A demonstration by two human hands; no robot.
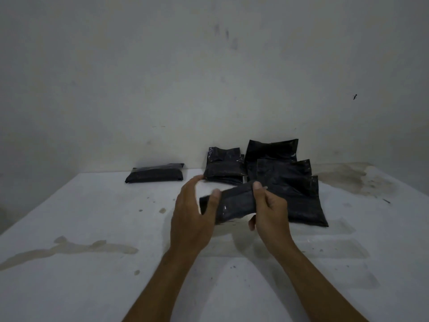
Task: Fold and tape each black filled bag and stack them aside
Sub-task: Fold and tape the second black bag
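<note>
Head view: both hands hold a folded black bag (232, 202) just above the table (92, 217). Right hand (270, 211) grip pinches its end, left hand (191, 217) thumb presses the fold, probably keeping it shut for tape. Unfolded bags (294, 182) wait behind it.

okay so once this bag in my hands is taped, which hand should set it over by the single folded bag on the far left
Left, probably. The left hand already holds the bag's left end and is nearer the lone folded bag. The right hand grips the right end, beside the unfolded bags.
</note>
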